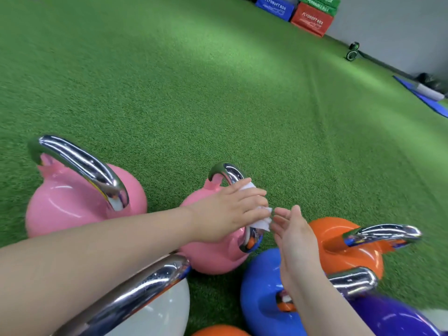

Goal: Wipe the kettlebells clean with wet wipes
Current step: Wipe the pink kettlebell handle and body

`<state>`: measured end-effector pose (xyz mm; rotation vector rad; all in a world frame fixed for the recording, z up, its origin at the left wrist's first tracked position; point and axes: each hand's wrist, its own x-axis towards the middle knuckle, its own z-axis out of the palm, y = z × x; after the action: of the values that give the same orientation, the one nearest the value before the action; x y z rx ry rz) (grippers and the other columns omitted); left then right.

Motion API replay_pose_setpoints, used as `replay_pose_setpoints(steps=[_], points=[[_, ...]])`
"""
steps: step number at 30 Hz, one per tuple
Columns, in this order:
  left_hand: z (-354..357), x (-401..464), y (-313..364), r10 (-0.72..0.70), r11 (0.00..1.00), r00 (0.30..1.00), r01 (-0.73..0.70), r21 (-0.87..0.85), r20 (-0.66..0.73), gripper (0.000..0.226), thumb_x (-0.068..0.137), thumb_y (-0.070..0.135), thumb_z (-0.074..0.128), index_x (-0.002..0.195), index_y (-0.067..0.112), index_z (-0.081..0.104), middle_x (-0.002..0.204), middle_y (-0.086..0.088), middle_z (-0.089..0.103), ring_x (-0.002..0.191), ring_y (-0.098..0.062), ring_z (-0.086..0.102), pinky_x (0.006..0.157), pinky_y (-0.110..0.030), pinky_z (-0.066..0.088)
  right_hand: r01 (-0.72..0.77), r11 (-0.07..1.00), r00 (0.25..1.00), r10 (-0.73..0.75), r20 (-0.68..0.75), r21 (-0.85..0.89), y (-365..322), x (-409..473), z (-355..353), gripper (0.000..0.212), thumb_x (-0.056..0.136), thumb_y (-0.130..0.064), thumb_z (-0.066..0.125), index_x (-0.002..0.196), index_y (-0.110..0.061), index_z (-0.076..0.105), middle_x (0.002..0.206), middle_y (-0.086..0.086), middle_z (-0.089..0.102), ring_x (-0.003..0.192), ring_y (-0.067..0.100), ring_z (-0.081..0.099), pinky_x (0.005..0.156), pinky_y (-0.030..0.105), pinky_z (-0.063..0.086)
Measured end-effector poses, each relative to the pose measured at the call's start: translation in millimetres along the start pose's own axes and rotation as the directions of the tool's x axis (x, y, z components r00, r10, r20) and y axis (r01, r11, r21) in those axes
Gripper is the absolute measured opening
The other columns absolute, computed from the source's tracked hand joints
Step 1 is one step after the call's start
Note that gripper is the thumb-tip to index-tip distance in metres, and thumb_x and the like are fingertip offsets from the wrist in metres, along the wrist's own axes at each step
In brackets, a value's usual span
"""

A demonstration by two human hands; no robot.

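Note:
Several kettlebells with chrome handles stand close together on green turf. My left hand [230,212] presses a white wet wipe [263,221] onto the chrome handle of the smaller pink kettlebell [211,258], fingers wrapped over wipe and handle. My right hand [294,235] hovers just right of the wipe with its fingers straight, holding nothing. A bigger pink kettlebell [72,204] stands to the left. An orange kettlebell [339,241], a blue kettlebell [259,287] and a purple kettlebell [392,316] crowd the right. A white kettlebell [157,311] sits under my left forearm.
Green turf [194,93] stretches ahead. Blue, red and green plyo boxes [310,18] stand against the far wall. A small black roller [352,52] and a blue mat [426,98] lie along the right wall. Another orange kettlebell [218,332] peeks in at the bottom edge.

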<state>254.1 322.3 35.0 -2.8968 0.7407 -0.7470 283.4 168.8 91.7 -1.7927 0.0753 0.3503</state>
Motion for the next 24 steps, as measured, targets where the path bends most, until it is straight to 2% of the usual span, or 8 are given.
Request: replay_pose_setpoints(steps=[2, 6, 10, 13, 15, 18, 21, 24], points=[[-11.9, -1.9, -2.1, -0.028, 0.974, 0.998, 0.039, -0.222, 0.051, 0.071, 0.065, 0.014, 0.026, 0.134, 0.011, 0.041, 0.135, -0.008, 0.049, 0.134, -0.025, 0.032, 0.116, -0.043, 0.007, 0.203, 0.961, 0.971, -0.222, -0.087, -0.189, -0.1, -6.1, -0.3, 0.021, 0.097, -0.016, 0.041, 0.088, -0.021, 0.059, 0.102, 0.005, 0.062, 0.1, 0.021, 0.056, 0.091, 0.032, 0.042], [-25.9, -3.4, 3.5, -0.351, 0.671, 0.93, 0.334, -0.662, 0.113, 0.065, 0.065, 0.009, 0.019, 0.127, 0.025, 0.022, 0.144, -0.001, 0.029, 0.132, -0.023, 0.036, 0.104, -0.052, 0.034, 0.421, 0.831, 0.901, -0.429, 0.063, -0.364, -5.3, -16.2, 8.3, 0.027, 0.091, -0.003, 0.046, 0.107, -0.017, 0.063, 0.107, -0.001, 0.062, 0.1, 0.012, 0.055, 0.083, 0.015, 0.034], [-17.2, -7.2, -6.2, -0.453, 0.754, 0.891, 0.367, -0.544, -0.026, 0.042, 0.076, 0.012, 0.016, 0.111, 0.009, 0.04, 0.136, -0.019, 0.037, 0.123, -0.035, 0.043, 0.101, -0.044, 0.041, 0.563, 0.558, 0.82, -0.47, 0.327, -0.61, -7.5, -11.9, 27.7, 0.023, 0.097, -0.022, 0.042, 0.109, -0.011, 0.058, 0.101, 0.003, 0.062, 0.097, 0.024, 0.056, 0.07, 0.025, 0.029], [-12.1, -8.5, -9.4, -0.599, 0.679, 0.796, 0.443, -0.585, -0.092, 0.039, 0.086, 0.017, 0.02, 0.108, -0.001, 0.048, 0.128, -0.023, 0.043, 0.121, -0.028, 0.04, 0.103, -0.018, 0.027, 0.507, 0.277, 0.848, -0.331, 0.414, -0.817, -16.3, 0.5, 45.7, 0.045, 0.1, -0.03, 0.037, 0.14, -0.01, 0.033, 0.128, 0.007, 0.052, 0.114, 0.026, 0.053, 0.083, 0.032, 0.037], [-11.4, -10.2, -11.9, -0.674, 0.62, 0.727, 0.46, -0.635, -0.131, 0.038, 0.081, 0.017, 0.019, 0.108, 0.006, 0.043, 0.12, -0.02, 0.044, 0.114, -0.021, 0.039, 0.098, -0.017, 0.03, 0.441, 0.118, 0.869, -0.305, 0.39, -0.89, -21.5, 11.4, 61.2, 0.046, 0.1, -0.027, 0.038, 0.14, -0.008, 0.026, 0.13, 0.007, 0.049, 0.113, 0.026, 0.056, 0.079, 0.033, 0.043], [-17.2, -13.6, -17.0, -0.841, 0.427, 0.536, 0.566, -0.705, -0.08, 0.046, 0.069, 0.017, 0.024, 0.105, -0.001, 0.047, 0.108, -0.01, 0.042, 0.102, -0.02, 0.041, 0.086, -0.024, 0.037, 0.43, -0.045, 0.84, -0.346, 0.418, -0.902, -27.9, 22.5, 86.4, 0.037, 0.098, -0.018, 0.038, 0.132, -0.005, 0.03, 0.126, 0.009, 0.049, 0.11, 0.027, 0.058, 0.078, 0.035, 0.043], [-20.2, -17.4, -22.4, -0.943, 0.191, 0.328, 0.688, -0.7, 0.065, 0.033, 0.074, -0.01, 0.038, 0.1, 0.007, 0.049, 0.102, -0.003, 0.043, 0.097, -0.019, 0.045, 0.08, -0.021, 0.034, 0.46, -0.291, 0.763, -0.353, 0.541, -0.839, -27.8, 24.9, 100.3, 0.051, 0.095, -0.017, 0.039, 0.141, -0.004, 0.02, 0.134, 0.017, 0.041, 0.114, 0.033, 0.051, 0.09, 0.042, 0.04], [-18.1, -21.9, -29.2, -0.882, -0.035, 0.28, 0.763, -0.645, 0.378, 0.027, 0.082, -0.008, 0.042, 0.078, 0.016, 0.053, 0.086, -0.002, 0.057, 0.083, -0.02, 0.054, 0.074, -0.028, 0.043, 0.483, -0.489, 0.708, -0.27, 0.653, -0.726, -20.5, 22.2, 90.5, 0.061, 0.097, -0.024, 0.034, 0.147, -0.007, 0.004, 0.152, 0.02, 0.011, 0.139, 0.04, 0.017, 0.109, 0.057, 0.018]])
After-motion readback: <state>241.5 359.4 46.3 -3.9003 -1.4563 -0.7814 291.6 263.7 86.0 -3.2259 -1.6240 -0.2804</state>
